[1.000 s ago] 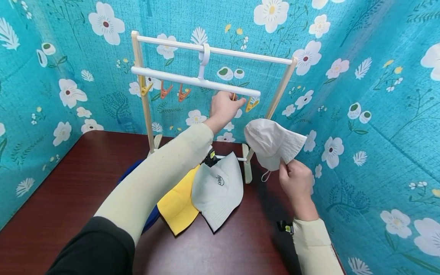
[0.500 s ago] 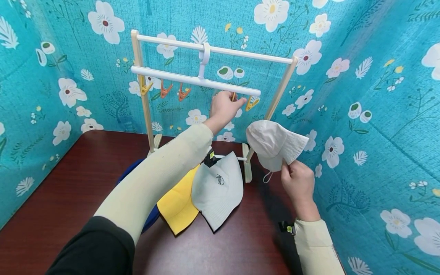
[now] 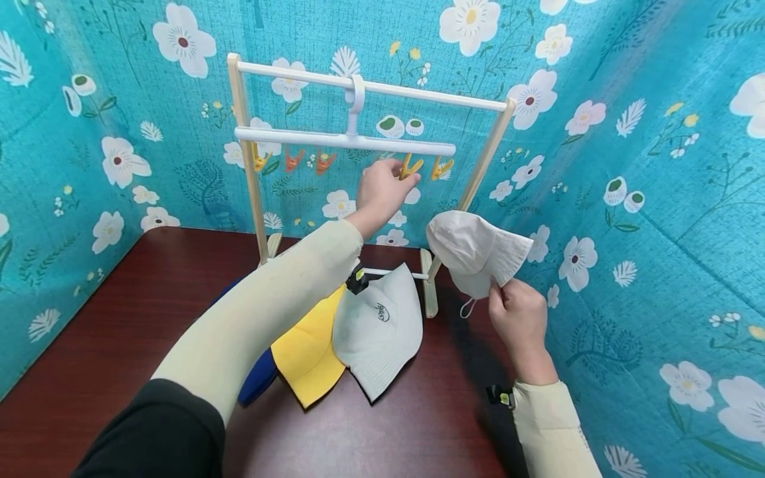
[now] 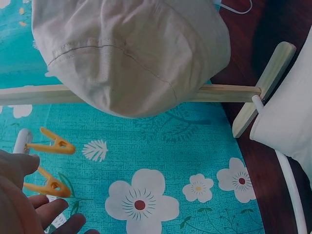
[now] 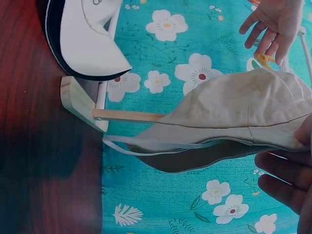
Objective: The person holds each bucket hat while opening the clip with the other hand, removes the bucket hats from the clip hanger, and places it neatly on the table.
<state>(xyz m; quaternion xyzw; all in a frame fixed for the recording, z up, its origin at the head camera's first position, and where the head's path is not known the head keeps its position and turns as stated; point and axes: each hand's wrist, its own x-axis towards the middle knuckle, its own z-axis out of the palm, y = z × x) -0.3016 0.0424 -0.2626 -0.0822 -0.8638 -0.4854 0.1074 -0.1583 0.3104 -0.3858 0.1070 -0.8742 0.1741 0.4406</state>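
My left hand [image 3: 379, 189] is beside a yellow clothes peg [image 3: 410, 167] that hangs from the white hanger bar [image 3: 340, 140]. In the left wrist view its fingers [image 4: 48, 212] are loosely spread, with the yellow peg [image 4: 52, 187] just beyond the thumb. My right hand [image 3: 520, 315] pinches the brim of a beige bucket hat [image 3: 463, 245], held tilted in the air below the bar's right end. A thin cord loop [image 5: 122, 146] dangles from this hat. Another yellow peg [image 3: 442, 168] hangs at the bar's right end.
The hanger hooks onto a wooden rack [image 3: 436, 97]. Two orange pegs [image 3: 293, 160] and another yellow peg [image 3: 260, 159] hang on the left half. On the dark table lie a pale grey hat [image 3: 382, 332], a yellow hat [image 3: 311, 352] and a blue hat [image 3: 259, 378], partly covered by my left sleeve.
My left hand has loosened from the yellow peg and shifted slightly left. The hanger bar has swung, its right end rising and its left end dropping. My right hand with the hat barely moved.
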